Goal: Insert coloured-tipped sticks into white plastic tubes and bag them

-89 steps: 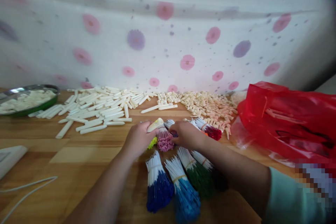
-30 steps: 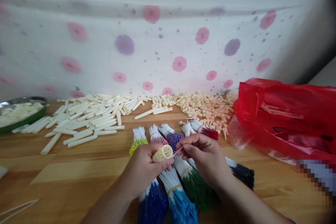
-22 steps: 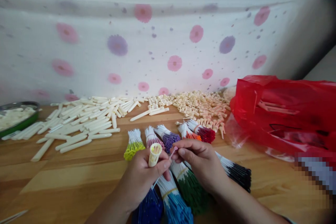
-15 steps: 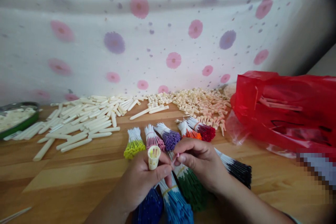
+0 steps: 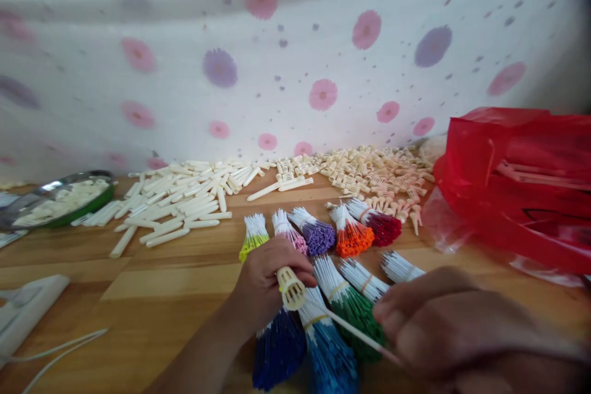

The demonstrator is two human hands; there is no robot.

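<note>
My left hand (image 5: 272,271) is closed around a cream slotted plastic tube (image 5: 290,289), whose flared open end points toward me. My right hand (image 5: 438,320), blurred by motion, pinches a thin white stick (image 5: 355,332) with a pinkish end near the fingers. The stick slants from beside the tube down to the right; whether its far end touches my left fingers I cannot tell. Beneath my hands lie banded bundles of white sticks with coloured tips: dark blue (image 5: 279,351), light blue (image 5: 330,345) and green (image 5: 353,308). Pink (image 5: 295,240) and yellow (image 5: 253,243) bundles sit just behind my left hand.
Purple (image 5: 318,237), orange (image 5: 353,237) and dark red (image 5: 386,229) bundles stand farther back. Behind them are piles of cream tubes (image 5: 184,197) and small slotted pieces (image 5: 369,169). A green-rimmed tray (image 5: 99,200) is left, a red plastic bag (image 5: 489,197) right. A white cable (image 5: 69,345) lies front left.
My right hand has moved right and toward me with the stick, away from my left hand. The slotted tube now tips toward the lower right. The camera view has shifted left.
</note>
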